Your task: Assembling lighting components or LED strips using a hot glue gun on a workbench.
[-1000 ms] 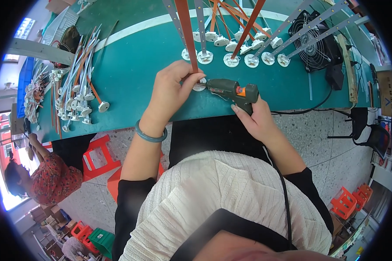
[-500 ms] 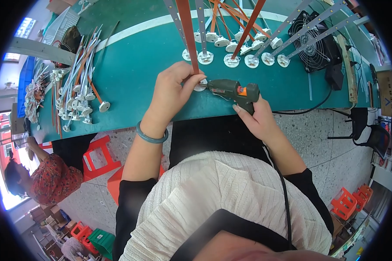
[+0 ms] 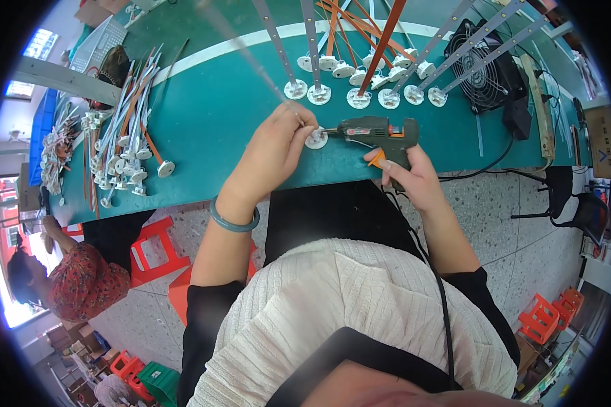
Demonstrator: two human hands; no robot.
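My left hand (image 3: 278, 146) pinches the lower end of a long thin strip (image 3: 251, 61), just above its white round base (image 3: 314, 140) on the green table (image 3: 217, 122). The strip leans up and to the left and is blurred. A dark glue gun (image 3: 377, 130) with an orange trigger is gripped in my right hand (image 3: 411, 180). Its nozzle points left and touches the white base. A black cord (image 3: 482, 166) runs from the gun off to the right.
A row of upright strips on white round bases (image 3: 360, 95) stands behind the hands. A pile of similar strips (image 3: 125, 156) lies at the left. A black fan (image 3: 485, 68) sits at the back right. A red stool (image 3: 156, 247) and another person (image 3: 81, 285) are lower left.
The strip in my left hand has swung from nearly upright to leaning left. The glue gun has stayed at the white base.
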